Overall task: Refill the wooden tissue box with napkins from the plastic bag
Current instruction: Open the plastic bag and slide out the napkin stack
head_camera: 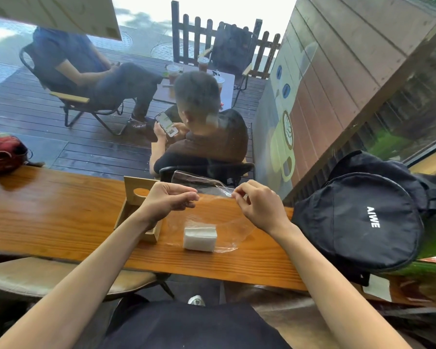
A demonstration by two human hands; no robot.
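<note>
A clear plastic bag point(227, 217) stands on the wooden counter point(61, 217), held up by its top edge. My left hand point(170, 197) pinches the bag's left top corner and my right hand point(259, 205) pinches the right one. A white stack of napkins point(200, 239) lies at the bottom inside the bag. The wooden tissue box point(136, 210) sits just left of the bag, partly behind my left wrist. Its lid with an oval slot point(139, 191) stands tilted up at the far end, so the box is uncovered.
A black backpack point(363, 222) rests on the counter's right end. A red helmet point(4, 152) lies at the far left. Beyond the window, two people sit at a small table point(227, 79) with drinks. A stool point(48, 275) stands below the counter.
</note>
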